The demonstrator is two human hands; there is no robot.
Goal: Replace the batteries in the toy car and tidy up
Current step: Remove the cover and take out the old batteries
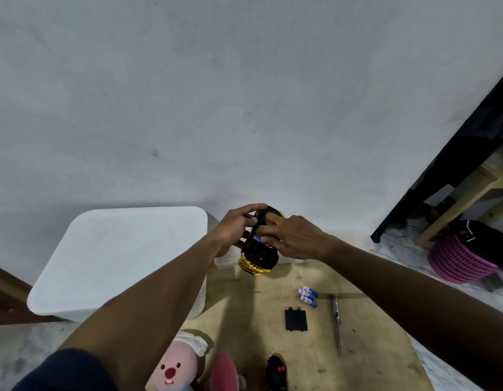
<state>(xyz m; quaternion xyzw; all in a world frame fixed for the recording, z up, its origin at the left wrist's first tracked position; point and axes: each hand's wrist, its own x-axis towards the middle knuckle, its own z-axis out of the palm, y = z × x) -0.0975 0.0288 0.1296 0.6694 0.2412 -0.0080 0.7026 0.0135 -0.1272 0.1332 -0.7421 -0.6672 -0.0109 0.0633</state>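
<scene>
Car [258,256] is hanging in the air above the board [366,362], underside toward me, gold end pointing to six o'clock. My left hand [234,228] is gripping it from nine o'clock, fingers curled over its far end. My right hand [294,237] is coming in from three o'clock, fingertips [263,231] pinching together on a blue-and-white battery [257,239] sitting in the open bay. Spare batteries [309,296] are lying on the board at five o'clock of the car, their labels too blurred to read. The black cover [296,320] is lying just below them, a screwdriver [337,324] at its three o'clock. A remote [276,372] is sitting at six o'clock.
</scene>
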